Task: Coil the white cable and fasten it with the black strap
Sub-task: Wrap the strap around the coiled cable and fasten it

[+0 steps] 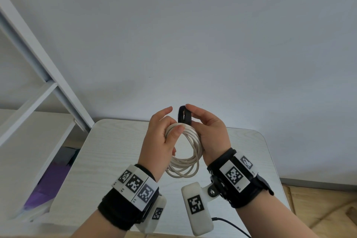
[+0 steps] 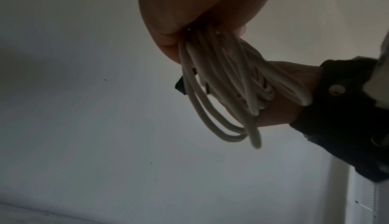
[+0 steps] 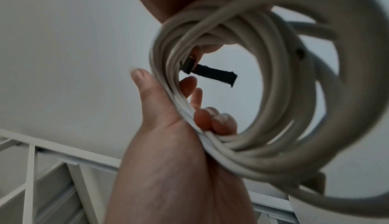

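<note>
Left hand (image 1: pixel 163 137) grips coiled white cable (image 1: pixel 185 164); right hand (image 1: pixel 208 131) pinches black strap (image 1: pixel 183 115)

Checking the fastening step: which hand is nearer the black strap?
Right. The right hand pinches the black strap at the top of the white cable coil; the left hand grips the coil just beside it.

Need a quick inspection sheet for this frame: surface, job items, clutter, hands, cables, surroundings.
Surface: pale wood-grain table, rounded corners.
Job's things: white cable coiled in several loops, held in the air above the table; black strap looped at the coil's top, not seen closed.
Clutter: nothing seen on the table.
Grippers: left hand grips the coil, thumb across the strands; right hand pinches the strap.
Cables: thin black lead runs from the right wrist camera.
Surroundings: plain wall; white shelf frame at left, purple item below it.
</note>
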